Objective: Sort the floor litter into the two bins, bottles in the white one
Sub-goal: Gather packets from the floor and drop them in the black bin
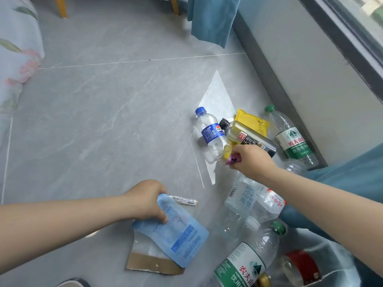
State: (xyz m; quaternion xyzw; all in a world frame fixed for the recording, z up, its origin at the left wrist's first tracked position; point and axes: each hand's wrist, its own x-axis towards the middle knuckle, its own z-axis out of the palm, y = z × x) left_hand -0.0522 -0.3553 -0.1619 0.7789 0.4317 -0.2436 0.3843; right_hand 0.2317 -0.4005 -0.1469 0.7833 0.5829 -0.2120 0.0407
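Observation:
My left hand grips a light blue pouch together with a clear bag that has a brown cardboard header, low over the floor. My right hand pinches a small purple and yellow wrapper beside a heap of bottles. In that heap lie a blue-capped, blue-labelled bottle, a dark bottle with a black cap, a yellow pouch and a green-capped bottle. Nearer me lie several clear bottles, one with a green label. No bin is in view.
A small white stick wrapper lies on the grey tile floor by my left hand. A wall and dark skirting run along the right. Blue curtain hangs at the top, wooden furniture legs behind, floral bedding at left.

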